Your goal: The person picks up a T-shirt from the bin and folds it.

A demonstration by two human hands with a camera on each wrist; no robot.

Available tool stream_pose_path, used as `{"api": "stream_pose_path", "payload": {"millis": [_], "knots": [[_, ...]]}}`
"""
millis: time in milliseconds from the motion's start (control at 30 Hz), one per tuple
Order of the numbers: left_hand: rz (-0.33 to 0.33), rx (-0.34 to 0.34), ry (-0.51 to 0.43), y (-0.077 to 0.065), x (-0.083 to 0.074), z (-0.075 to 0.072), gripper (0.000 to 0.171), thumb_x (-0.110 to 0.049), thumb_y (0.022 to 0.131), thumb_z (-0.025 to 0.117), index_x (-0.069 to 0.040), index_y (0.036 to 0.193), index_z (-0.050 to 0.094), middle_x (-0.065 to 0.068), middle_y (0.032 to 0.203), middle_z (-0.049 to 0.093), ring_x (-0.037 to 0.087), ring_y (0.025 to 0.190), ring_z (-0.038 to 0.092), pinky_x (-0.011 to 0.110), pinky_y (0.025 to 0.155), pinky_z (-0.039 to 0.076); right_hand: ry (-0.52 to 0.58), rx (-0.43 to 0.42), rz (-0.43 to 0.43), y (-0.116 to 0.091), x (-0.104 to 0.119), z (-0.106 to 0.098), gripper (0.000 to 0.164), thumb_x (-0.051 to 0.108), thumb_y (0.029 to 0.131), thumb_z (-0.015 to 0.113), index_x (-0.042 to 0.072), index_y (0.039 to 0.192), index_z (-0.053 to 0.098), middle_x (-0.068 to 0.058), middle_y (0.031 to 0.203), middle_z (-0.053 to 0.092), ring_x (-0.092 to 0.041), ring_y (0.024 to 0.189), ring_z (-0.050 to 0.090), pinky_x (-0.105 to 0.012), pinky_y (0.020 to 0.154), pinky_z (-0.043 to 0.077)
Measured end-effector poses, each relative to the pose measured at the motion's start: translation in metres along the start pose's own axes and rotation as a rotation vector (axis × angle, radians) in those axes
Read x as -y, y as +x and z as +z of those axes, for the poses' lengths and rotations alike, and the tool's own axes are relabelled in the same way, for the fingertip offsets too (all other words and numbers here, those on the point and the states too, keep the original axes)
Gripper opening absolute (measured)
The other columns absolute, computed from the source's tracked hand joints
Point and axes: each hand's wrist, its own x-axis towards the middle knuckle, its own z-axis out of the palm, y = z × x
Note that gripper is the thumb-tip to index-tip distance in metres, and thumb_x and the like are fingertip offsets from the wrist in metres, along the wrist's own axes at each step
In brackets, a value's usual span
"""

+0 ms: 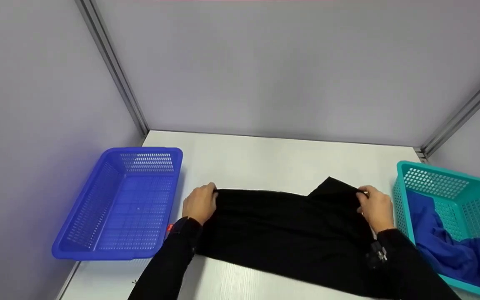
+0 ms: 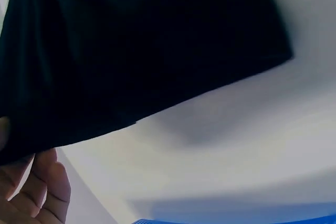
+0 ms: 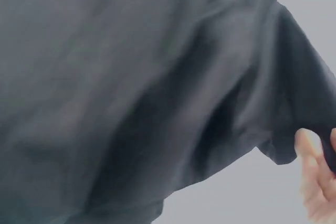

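A black garment (image 1: 281, 229) stretches between both hands over the white table, its far edge pulled nearly straight. My left hand (image 1: 200, 204) pinches its upper left corner, thumb and fingers on either side of the cloth. At the upper right, my right hand (image 1: 376, 209) grips another part of the edge, beside a pointed flap that sticks out toward the wall. In the left wrist view the cloth (image 2: 147, 40) hangs with a hemmed lower edge. The right wrist view shows loose folds in the fabric (image 3: 157, 103) next to the gripping fingers (image 3: 310, 145).
An empty blue basket (image 1: 169, 200) stands left of the left hand, close to the forearm. Right of the right hand, a teal basket (image 1: 404, 208) holds a crumpled blue cloth (image 1: 444, 246). Grey panels (image 1: 286, 75) enclose the white table (image 1: 240, 154) at the back and sides.
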Motion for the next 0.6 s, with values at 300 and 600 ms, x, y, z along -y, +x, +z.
{"api": "stream_pose_path", "payload": {"millis": [300,600], "knots": [[-0.054,-0.149,-0.110,0.020,-0.005,-0.018,0.005,-0.004,0.092,0.074,-0.002,0.096,0.076,0.014,0.097,0.062,0.037,0.090,0.063,0.051,0.078,0.056,0.126,-0.065,0.044,0.030,0.032,-0.025,0.025,0.008,0.105,0.059,-0.008,0.122,0.069,-0.028,0.106,0.074,-0.029,0.081,0.076,-0.005,0.062,0.043],[-0.145,-0.218,-0.248,0.036,-0.001,-0.027,0.008,0.006,0.088,0.071,0.001,0.092,0.077,0.020,0.092,0.068,0.040,0.092,0.068,0.052,0.084,0.055,0.125,-0.118,0.051,0.043,0.043,-0.044,0.030,0.018,0.107,0.058,-0.004,0.125,0.069,-0.024,0.115,0.074,0.015,0.077,0.055,-0.002,0.069,0.040]]}}
